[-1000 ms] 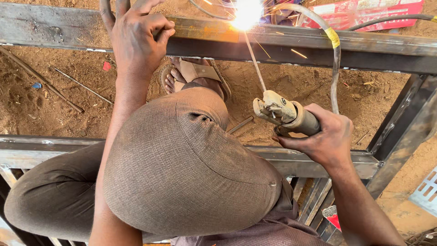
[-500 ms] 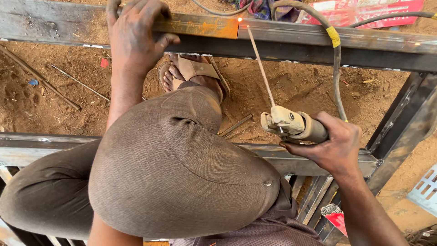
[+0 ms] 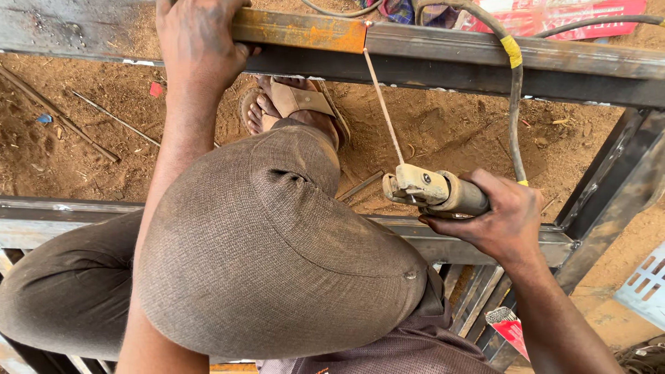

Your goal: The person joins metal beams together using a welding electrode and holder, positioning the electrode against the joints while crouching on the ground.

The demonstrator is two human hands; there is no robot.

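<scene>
My right hand (image 3: 502, 225) grips a tan electrode holder (image 3: 433, 192) with a thin welding rod (image 3: 383, 107) clamped in it. The rod's tip touches the seam between a rusty orange bar (image 3: 301, 29) and a grey steel bar (image 3: 526, 59) at the top. No arc is burning. My left hand (image 3: 201, 41) presses down on the orange bar's left end. My bent knee in brown trousers (image 3: 277, 256) fills the middle, with my sandalled foot (image 3: 294, 104) on the dirt beyond it.
A black cable (image 3: 514, 104) with yellow tape runs from the holder over the top bar. A second steel bar (image 3: 62, 218) crosses under my leg, and dark frame bars (image 3: 609, 201) stand at right. Scrap rods (image 3: 114, 119) lie on the reddish soil.
The bright welding arc of one second ago has gone out, leaving only a small glow, then none. My right hand has drifted a little right and down with the holder. The left hand stays on the bar.
</scene>
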